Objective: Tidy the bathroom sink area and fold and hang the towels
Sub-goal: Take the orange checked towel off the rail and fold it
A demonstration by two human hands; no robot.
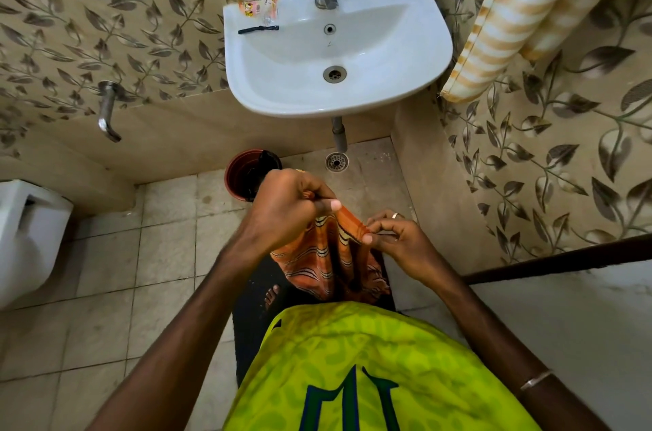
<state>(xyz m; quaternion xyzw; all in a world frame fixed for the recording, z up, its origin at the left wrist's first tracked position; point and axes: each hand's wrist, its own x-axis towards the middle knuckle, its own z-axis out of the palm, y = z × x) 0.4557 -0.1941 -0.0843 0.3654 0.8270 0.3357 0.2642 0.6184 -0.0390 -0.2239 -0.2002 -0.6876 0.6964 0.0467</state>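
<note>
Shirt: a yellow-green patterned shirt (367,370) fills the view at 6 o'clock.
Right hand: the right hand (397,240) reaches in from 5 o'clock, thumb and fingers curled, pinching the cloth's top edge; a ring shows on one finger.
Left hand: the left hand (287,208) comes in from 7 o'clock, knuckles up, fist closed round the same edge, held a little higher than the right.
Towel: the orange striped towel (328,261) hangs between both hands at centre, draping down toward the floor.
Pot: a brown plastic pot (240,173) stands on the floor just beyond the left hand.
Sink: the white washbasin (405,78) sits at 12 o'clock, with a black razor (258,29) and sachets (259,6) on its left rim.
Hung towel: a cream-and-orange checked towel (511,18) hangs at 1 o'clock.
</note>
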